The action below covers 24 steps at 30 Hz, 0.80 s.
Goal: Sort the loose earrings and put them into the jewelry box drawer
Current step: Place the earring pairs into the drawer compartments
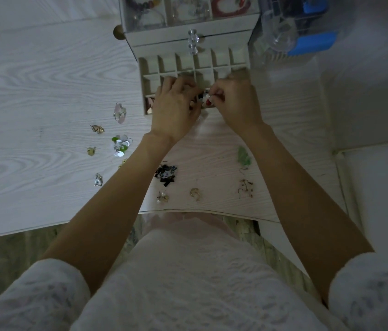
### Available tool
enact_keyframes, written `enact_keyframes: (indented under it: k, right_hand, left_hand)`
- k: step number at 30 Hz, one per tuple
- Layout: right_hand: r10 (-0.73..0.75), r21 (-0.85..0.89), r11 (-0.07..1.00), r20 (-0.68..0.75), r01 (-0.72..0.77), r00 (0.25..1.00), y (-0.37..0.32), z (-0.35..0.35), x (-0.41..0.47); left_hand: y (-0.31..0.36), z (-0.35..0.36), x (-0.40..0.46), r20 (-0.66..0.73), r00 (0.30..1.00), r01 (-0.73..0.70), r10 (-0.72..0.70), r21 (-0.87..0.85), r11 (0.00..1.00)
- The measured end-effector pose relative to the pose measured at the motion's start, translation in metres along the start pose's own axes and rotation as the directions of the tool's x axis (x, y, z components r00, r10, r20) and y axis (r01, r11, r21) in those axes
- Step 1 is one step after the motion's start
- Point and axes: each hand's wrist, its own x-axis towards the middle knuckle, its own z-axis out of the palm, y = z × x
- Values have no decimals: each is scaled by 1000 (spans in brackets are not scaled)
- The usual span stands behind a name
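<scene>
The jewelry box [188, 32] stands at the back of the white table with its gridded drawer [195, 65] pulled out toward me. Both hands hover over the drawer's front row. My left hand [176, 103] and my right hand [233, 101] meet fingertip to fingertip, pinching a small red, white and black earring [206, 99] between them. Loose earrings lie on the table: a pink one [119, 112], gold ones [97, 129], a sequin cluster [121, 145], a black bow pair [166, 174], a green one [244, 155], hooks [245, 187].
A pink piece [150, 105] sits in the drawer's front left cell. The box's upper glass trays hold bracelets. A clear glass [279, 29] and blue container [312, 41] stand right of the box. The table's front edge [188, 212] curves near my body.
</scene>
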Motion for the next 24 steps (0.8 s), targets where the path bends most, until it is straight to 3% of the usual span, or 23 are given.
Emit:
enact_keyframes:
  k: [4,9,12,18,24]
  right_hand:
    - [24,16,1000,-16,-23,1000,-4,3,11]
    - [-3,-30,1000,105,6,995,-9,-3,18]
    - [-57,-2,998,120,58,991,-6,-6,17]
    - [-138,-175,972,116,157,984,-6,-4,14]
    - [-58,19,998,81,57,995,3,-20,-3]
  left_hand:
    - [2,3,-9,-65,996,-51,54,56,997]
    - [1,2,-12,-132,986,-94,102,64,994]
    - [2,3,-16,-97,986,-127,135,88,988]
    - [7,4,-16,-54,991,-120,124,76,990]
    - [11,-1,-20,-18,995,-94,94,1,996]
